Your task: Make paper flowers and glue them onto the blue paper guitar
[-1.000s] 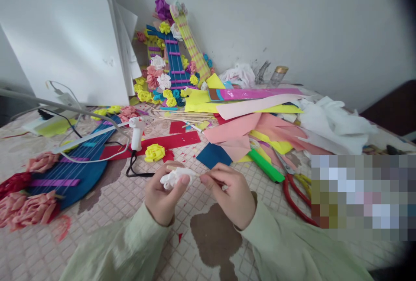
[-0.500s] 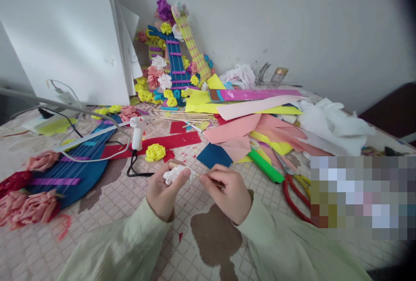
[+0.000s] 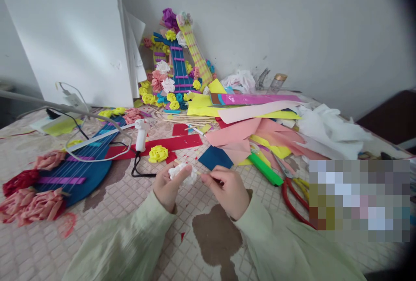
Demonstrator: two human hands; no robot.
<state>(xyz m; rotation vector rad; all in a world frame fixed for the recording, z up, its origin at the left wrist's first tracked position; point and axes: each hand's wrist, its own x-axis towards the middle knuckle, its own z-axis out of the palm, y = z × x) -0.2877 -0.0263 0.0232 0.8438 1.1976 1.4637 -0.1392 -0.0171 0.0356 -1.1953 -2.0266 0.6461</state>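
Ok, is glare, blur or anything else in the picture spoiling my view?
Head view: a bright sheen on the white board and glints on the purple strip; head view: the white paper in the left hand looks soft, fine detail at the right hand hard to read; head view: blurred dark corners at right, and a pixelated block hiding the lower right.
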